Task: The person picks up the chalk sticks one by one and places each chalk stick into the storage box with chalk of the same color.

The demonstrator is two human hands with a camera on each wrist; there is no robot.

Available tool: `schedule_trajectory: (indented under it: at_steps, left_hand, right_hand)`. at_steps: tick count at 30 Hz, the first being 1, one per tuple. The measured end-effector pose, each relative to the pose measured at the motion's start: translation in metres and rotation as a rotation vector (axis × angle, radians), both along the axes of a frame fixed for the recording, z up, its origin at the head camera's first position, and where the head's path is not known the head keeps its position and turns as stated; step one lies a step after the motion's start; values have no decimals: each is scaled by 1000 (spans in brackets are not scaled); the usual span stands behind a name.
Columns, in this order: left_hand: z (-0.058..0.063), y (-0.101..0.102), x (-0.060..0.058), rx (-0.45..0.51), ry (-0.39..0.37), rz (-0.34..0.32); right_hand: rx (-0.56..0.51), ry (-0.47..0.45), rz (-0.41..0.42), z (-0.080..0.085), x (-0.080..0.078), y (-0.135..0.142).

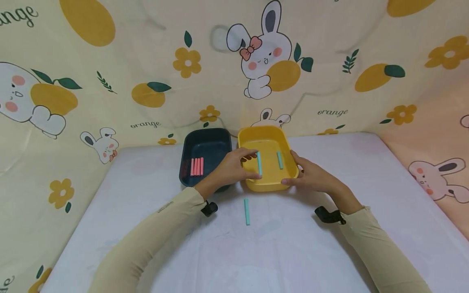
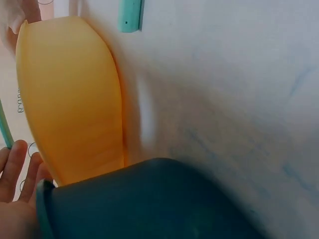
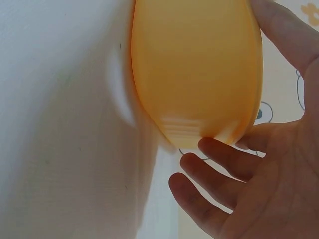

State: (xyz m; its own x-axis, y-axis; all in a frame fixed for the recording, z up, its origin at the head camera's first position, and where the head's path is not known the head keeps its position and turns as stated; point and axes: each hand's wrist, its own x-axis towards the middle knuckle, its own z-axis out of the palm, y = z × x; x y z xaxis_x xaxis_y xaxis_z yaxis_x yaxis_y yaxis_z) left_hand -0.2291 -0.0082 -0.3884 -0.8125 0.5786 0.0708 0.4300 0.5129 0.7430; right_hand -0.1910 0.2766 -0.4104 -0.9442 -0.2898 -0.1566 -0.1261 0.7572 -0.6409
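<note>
My left hand (image 1: 234,166) pinches a slim teal stick (image 1: 259,163) upright between thumb and fingertips, over the left part of a yellow plastic box (image 1: 269,186). Inside that box, toward its right side, lies another teal stick (image 1: 280,160). My right hand (image 1: 311,174) grips the box's right side, thumb at the front corner and fingers along the outer wall. In the right wrist view, several fingers (image 3: 214,179) spread beside the yellow wall. A third teal stick (image 1: 247,211) lies on the table in front of the boxes; its end shows a small dark dot in the left wrist view.
A dark blue box (image 1: 207,134) stands just left of the yellow one, partly behind my left forearm. Several pink sticks (image 1: 197,167) lie side by side in it. The white-covered table (image 1: 286,244) meets a printed cloth backdrop (image 1: 220,89) behind the boxes.
</note>
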Motion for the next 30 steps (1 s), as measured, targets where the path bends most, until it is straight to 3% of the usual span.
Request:
schedule_trajectory:
  at_steps: [9, 14, 20, 30]
  left_hand:
    - [-6, 12, -11, -3, 25, -53]
    - [-5, 22, -15, -125, 51, -72]
    - [2, 36, -21, -241, 141, -82]
    - [-1, 42, -38, -249, 151, -91]
  right_hand:
    - [-6, 11, 3, 0, 0, 1]
    - [-15, -6, -5, 1, 3, 3]
    - [-34, -8, 4, 1, 5, 2]
    - [-36, -2, 15, 1, 2, 0]
